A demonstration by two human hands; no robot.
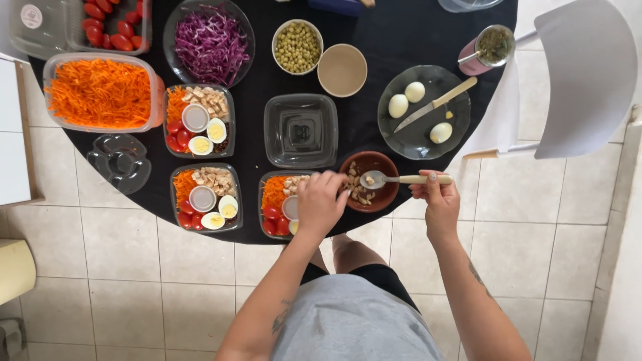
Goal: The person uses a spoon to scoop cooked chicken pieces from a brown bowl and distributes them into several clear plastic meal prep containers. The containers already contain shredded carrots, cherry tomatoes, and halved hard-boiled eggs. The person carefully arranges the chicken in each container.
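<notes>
My right hand (436, 198) grips the cream handle of a metal spoon (374, 179), whose bowl rests over a brown bowl (382, 162) of pale cubed pieces at the table's near edge. My left hand (321, 200) hovers over a clear square salad tray (267, 214), fingers curled and reaching toward the brown bowl's rim. That tray shows shredded carrot, cherry tomatoes, a small lidded cup and a bit of egg; my hand hides most of it. Whether the fingers pinch any pieces I cannot tell.
On the black round table: two filled salad trays (206, 198), an empty clear tray (301, 130), a tub of shredded carrot (100, 92), purple cabbage (211, 41), peas (297, 47), a tan bowl (342, 69), a glass plate (455, 110) with eggs and knife, cherry tomatoes (112, 23). A white chair (582, 73) stands right.
</notes>
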